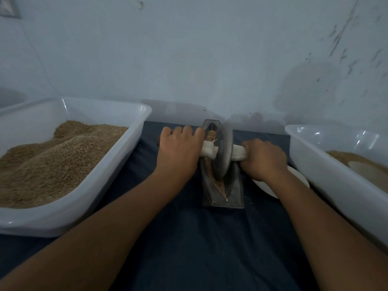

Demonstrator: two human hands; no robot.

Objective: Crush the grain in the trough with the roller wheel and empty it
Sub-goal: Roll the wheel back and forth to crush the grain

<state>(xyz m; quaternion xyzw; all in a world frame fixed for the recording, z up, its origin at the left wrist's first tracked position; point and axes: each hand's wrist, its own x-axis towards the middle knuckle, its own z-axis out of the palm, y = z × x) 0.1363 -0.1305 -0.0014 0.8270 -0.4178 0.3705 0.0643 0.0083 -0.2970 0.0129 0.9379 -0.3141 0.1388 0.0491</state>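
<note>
1. Both forearms reach forward from the near edge of the worktop [189,248], which is covered in dark blue cloth, and converge toward its middle.
2. Left hand [178,148] lies knuckles up, fingers curled over the left end of the white axle handle [207,151], its grip wrapped around it.
3. Right hand [263,158] mirrors it, fingers curled round the right end of the same handle, knuckles up and wrist slightly bent.
4. Between the hands the grey roller wheel [223,152] stands upright on its edge inside the trough [236,185], a narrow, dark, boat-shaped metal channel running from the near middle toward the far edge by the wall.
5. Grain [211,134] shows in the trough behind the wheel and more lies in front of it toward the near tip.
6. At the left edge sits a large white tub [134,131] heaped with brown grain.
7. At the right edge another white tub [315,148] holds a shallower layer.
8. Just beside the trough, partly under the right wrist, lies a white plate [264,185].
</note>
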